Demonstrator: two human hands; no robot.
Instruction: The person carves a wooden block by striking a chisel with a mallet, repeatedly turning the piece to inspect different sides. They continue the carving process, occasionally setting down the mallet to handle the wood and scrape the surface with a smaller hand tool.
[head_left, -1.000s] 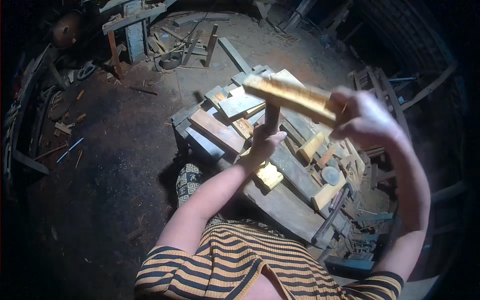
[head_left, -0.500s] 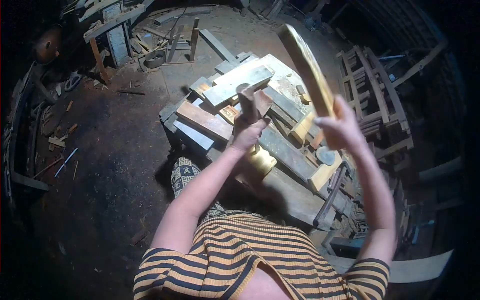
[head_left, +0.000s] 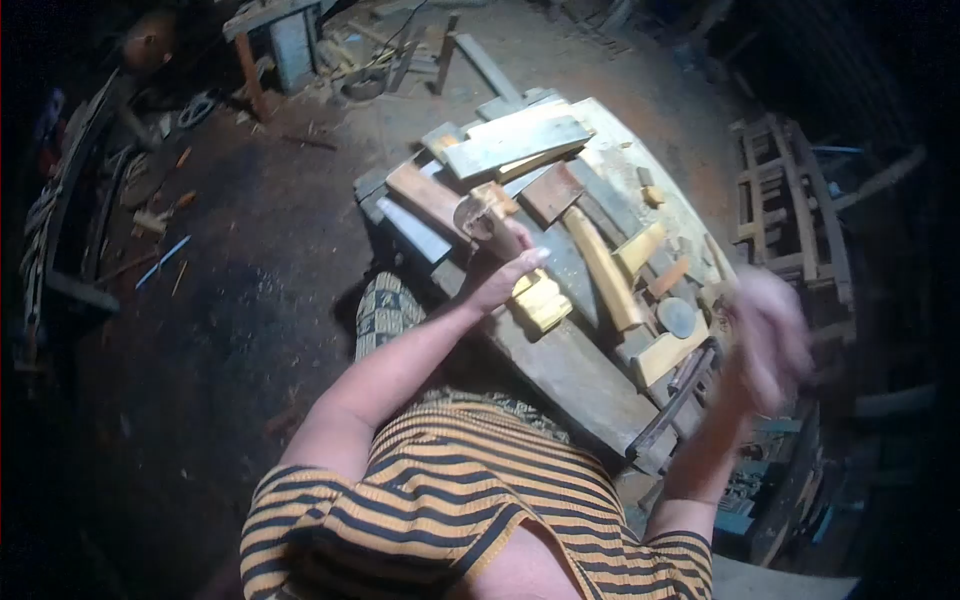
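My left hand (head_left: 500,280) is closed round a chisel's thick round wooden handle (head_left: 487,228), its worn end tilted up toward me. The blade is hidden behind the hand. Just below my fingers is a yellow carved wood piece (head_left: 541,303) with rounded shoulders, at the bench's near edge. My right hand (head_left: 768,340) is over the right side of the bench, smeared by motion, and no tool shows in it. Between the two hands a long wooden striking stick (head_left: 604,268) lies on the boards, beside a brown wooden block (head_left: 552,192).
Planks (head_left: 517,146) and offcuts are stacked across the workbench (head_left: 560,375). A round grey disc (head_left: 677,317) and a dark metal clamp bar (head_left: 668,408) are at its right. Wooden frames (head_left: 785,200) stand beyond on the right. Scraps and a blue stick (head_left: 163,262) litter the floor at left.
The striking stick, raised in my right hand before, now lies on the bench. My right hand has moved right and down. The handle in my left hand leans more toward me.
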